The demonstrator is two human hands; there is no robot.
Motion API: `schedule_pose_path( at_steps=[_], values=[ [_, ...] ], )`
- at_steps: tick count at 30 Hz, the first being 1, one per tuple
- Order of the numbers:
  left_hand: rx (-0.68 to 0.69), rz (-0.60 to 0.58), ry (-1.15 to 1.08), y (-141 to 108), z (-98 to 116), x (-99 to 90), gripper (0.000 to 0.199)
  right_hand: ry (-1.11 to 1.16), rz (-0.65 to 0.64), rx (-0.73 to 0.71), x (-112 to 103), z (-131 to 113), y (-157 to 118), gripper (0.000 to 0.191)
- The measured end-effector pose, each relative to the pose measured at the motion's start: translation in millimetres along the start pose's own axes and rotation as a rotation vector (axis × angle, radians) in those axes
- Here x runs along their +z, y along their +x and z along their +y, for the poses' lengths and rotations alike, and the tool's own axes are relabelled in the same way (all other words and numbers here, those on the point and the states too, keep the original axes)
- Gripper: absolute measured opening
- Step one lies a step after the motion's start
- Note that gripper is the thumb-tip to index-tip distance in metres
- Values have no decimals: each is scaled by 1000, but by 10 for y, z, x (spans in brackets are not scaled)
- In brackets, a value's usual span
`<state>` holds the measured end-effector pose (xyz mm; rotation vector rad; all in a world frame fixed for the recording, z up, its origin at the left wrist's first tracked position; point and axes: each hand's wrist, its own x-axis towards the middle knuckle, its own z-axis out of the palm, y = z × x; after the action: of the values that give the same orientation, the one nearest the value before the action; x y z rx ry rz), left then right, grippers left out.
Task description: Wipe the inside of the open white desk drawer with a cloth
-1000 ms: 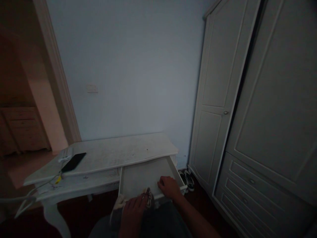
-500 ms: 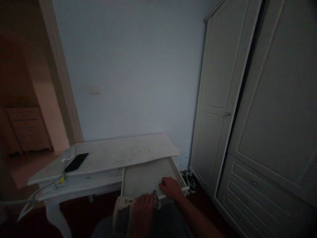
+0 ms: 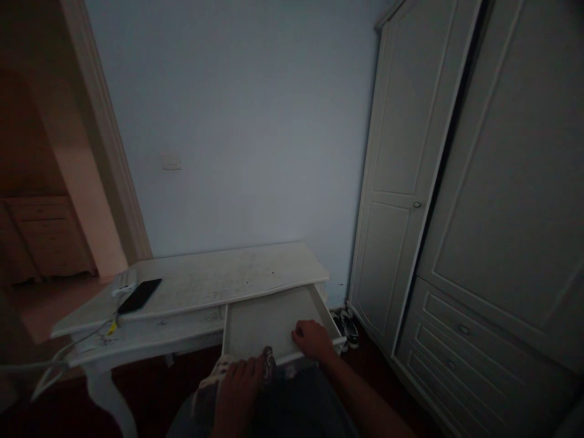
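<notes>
My left hand is closed on a patterned cloth, at the front left of a pulled-out drawer. Part of the cloth sticks out past the thumb side, and the rest hangs below the fingers. My right hand is curled into a fist above the drawer's front edge, near its right corner. No object shows in that fist. Light grey is the drawer's inside, and its front panel is partly hidden by my hands.
The worn white desk bears a black phone with a cable and a white object at its left end. Shoes lie on the floor right of the desk. A white wardrobe stands at the right.
My left hand has moved left with the cloth, which has swung and bunched differently. My right hand stays in nearly the same place, still curled. The view has shifted slightly.
</notes>
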<state>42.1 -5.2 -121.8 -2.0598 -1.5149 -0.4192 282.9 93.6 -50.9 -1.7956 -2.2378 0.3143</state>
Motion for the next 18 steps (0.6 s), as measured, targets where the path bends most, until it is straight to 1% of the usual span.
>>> schedule_pose_path(
  at_steps=[3, 5, 7, 8, 10, 12, 14, 16, 18],
  values=[
    [8, -9, -58, 168, 243, -5, 52, -7, -2, 5, 7, 1, 7, 28],
    [-14, -10, -97, 258, 393, 0, 48, -13, 2, 6, 7, 0, 2, 28],
    [-25, 1, -132, 293, 466, 7, 46, -19, 9, 7, 3, -2, -9, 29],
    [-12, 12, -153, 285, 462, 10, 47, -22, 10, 6, 0, -2, -15, 30],
    [29, 30, -197, 226, 376, 18, 56, -24, 6, 2, -9, -3, -25, 30],
    [61, 31, -226, 121, 213, 37, 69, -24, 0, -2, -20, -4, -31, 28],
    [60, 28, -214, -13, 22, 69, 77, -22, -2, -4, -30, -6, -35, 28],
    [34, 38, -166, -161, -150, 102, 79, -18, -3, -5, -38, -7, -38, 29],
    [6, 56, -103, -305, -276, 123, 78, -14, -3, -8, -43, -8, -40, 29]
  ],
)
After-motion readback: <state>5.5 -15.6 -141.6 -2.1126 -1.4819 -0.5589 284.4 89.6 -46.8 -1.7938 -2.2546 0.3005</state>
